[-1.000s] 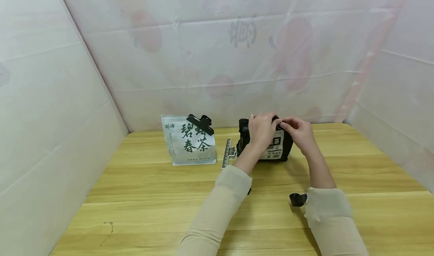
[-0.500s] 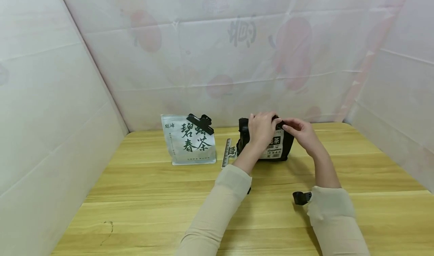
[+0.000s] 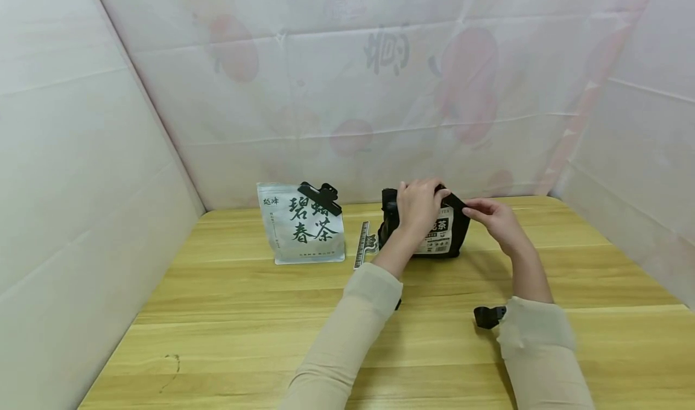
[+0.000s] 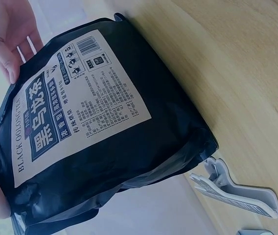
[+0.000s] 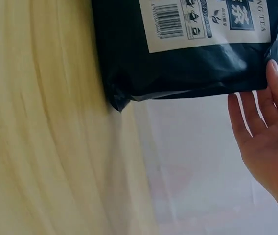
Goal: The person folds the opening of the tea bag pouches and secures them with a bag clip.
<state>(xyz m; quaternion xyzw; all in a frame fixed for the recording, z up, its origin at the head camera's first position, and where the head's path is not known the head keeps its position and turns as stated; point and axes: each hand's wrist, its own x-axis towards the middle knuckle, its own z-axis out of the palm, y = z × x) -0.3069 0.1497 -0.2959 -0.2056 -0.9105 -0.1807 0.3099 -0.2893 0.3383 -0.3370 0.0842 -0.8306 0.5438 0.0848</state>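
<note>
black tea bag (image 3: 442, 232) stands upright at the back of the bench (image 3: 244, 313), my left hand (image 3: 417, 204) gripping its top while my right hand (image 3: 495, 219), fingers loose, sits at the corner, so i should steady it firmly.

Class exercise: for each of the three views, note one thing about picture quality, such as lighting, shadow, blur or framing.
Head view: soft, even light, with faint shadows under the sleeves on the table. Left wrist view: strongly tilted, the black tea bag label sharp, the white clip a little softer. Right wrist view: the bag is cropped, the right hand near, and the bright backdrop washed out.
</note>
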